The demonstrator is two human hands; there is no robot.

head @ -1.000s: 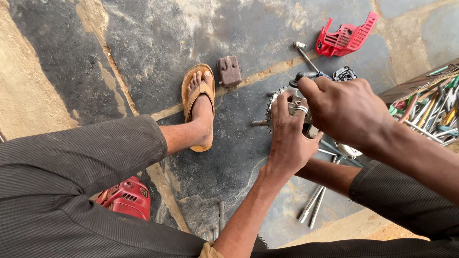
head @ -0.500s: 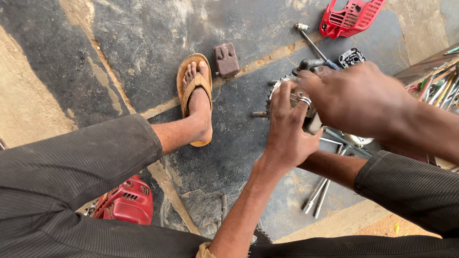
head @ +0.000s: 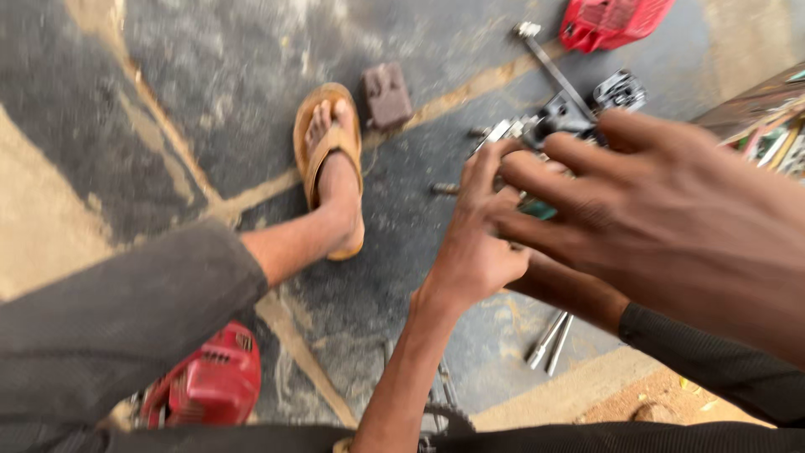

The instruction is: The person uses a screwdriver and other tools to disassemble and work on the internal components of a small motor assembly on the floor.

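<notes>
My left hand (head: 474, 247) reaches up from below, its fingers curled against the near side of a grey and black metal engine part (head: 549, 117) that sits over the dark concrete floor. My right hand (head: 662, 222) is large and blurred, close to the camera, above and to the right of the part. Its fingers are spread and stretched toward the part and my left hand. A small greenish spot shows under its fingertips; I cannot tell what it is. Much of the part is hidden behind both hands.
My left foot in a tan sandal (head: 329, 155) rests on the floor, next to a brown block (head: 386, 94). A long metal wrench (head: 549, 60) and a red plastic cover (head: 612, 18) lie beyond. A red engine housing (head: 210, 386), two metal rods (head: 549, 340) and a tool box (head: 767, 134) are nearby.
My right hand has come off the engine part, risen toward the camera and spread its fingers. My left hand stays on the part. The view has shifted and blurred.
</notes>
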